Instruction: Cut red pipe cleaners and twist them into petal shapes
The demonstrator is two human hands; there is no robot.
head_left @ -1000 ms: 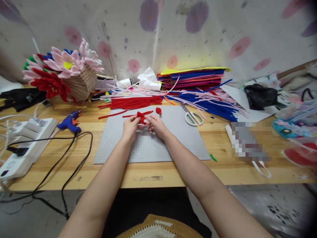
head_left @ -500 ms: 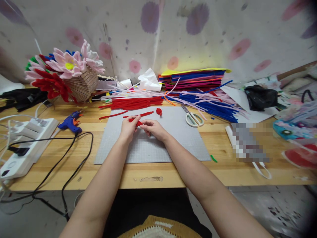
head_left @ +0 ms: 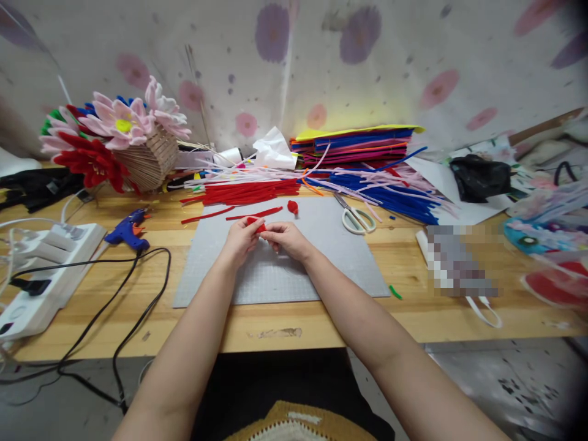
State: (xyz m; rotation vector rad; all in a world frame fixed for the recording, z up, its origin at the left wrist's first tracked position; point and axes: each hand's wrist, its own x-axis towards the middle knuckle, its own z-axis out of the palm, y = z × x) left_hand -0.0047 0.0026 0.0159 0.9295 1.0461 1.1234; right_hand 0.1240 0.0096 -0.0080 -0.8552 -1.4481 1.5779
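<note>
Both my hands meet over the grey cutting mat (head_left: 321,269). My left hand (head_left: 239,240) and my right hand (head_left: 287,237) are closed around a small red pipe cleaner piece (head_left: 258,224), pinched between their fingertips; most of it is hidden by the fingers. Just beyond lie a straight red pipe cleaner (head_left: 255,214) and a small red curled piece (head_left: 293,207) on the mat.
Scissors (head_left: 356,215) lie at the mat's right. Piles of red (head_left: 248,191), blue (head_left: 395,196) and pink pipe cleaners and stacked felt sheets (head_left: 358,144) fill the back. A flower basket (head_left: 119,144), blue glue gun (head_left: 128,229), power strip (head_left: 41,275) and cables sit left.
The red piece was a larger bunch above my fingers a second ago; it is now smaller and tucked between my fingertips. My hands stayed in place over the mat.
</note>
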